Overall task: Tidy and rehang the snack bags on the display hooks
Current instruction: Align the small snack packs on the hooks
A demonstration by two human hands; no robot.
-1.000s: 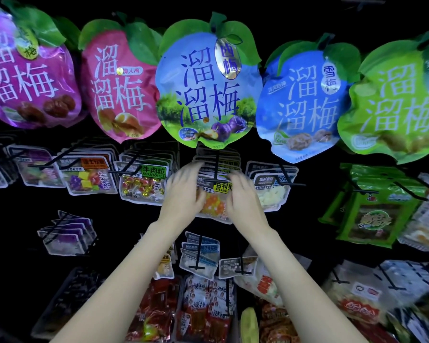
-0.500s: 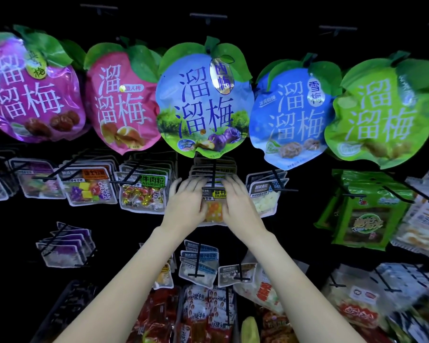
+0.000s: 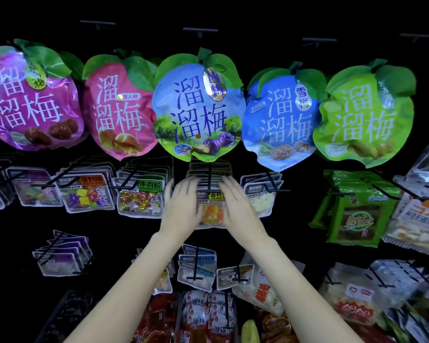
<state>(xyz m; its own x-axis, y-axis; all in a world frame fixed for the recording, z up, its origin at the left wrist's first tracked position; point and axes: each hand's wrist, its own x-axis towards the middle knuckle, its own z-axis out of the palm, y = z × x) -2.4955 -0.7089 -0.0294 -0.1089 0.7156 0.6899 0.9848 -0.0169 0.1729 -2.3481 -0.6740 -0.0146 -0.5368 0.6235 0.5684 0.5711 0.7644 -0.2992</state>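
A stack of small clear snack bags with orange and yellow candy (image 3: 213, 212) hangs on a black hook (image 3: 209, 180) in the middle row. My left hand (image 3: 183, 206) lies flat against the left side of the front bag, fingers straight and pointing up. My right hand (image 3: 237, 206) presses the right side the same way. The bags behind it are mostly hidden by my hands.
Large plum-shaped bags hang above, with the blue-green one (image 3: 198, 112) right over my hands. Neighbouring hooks hold a gold-candy bag (image 3: 140, 199) on the left and a white-candy bag (image 3: 260, 198) on the right. Green packs (image 3: 357, 209) hang further right, more bags below.
Both hands have straightened and pressed flatter onto the candy bag stack, closing in on its sides. The camera has tilted up, so the whole display sits lower in view.
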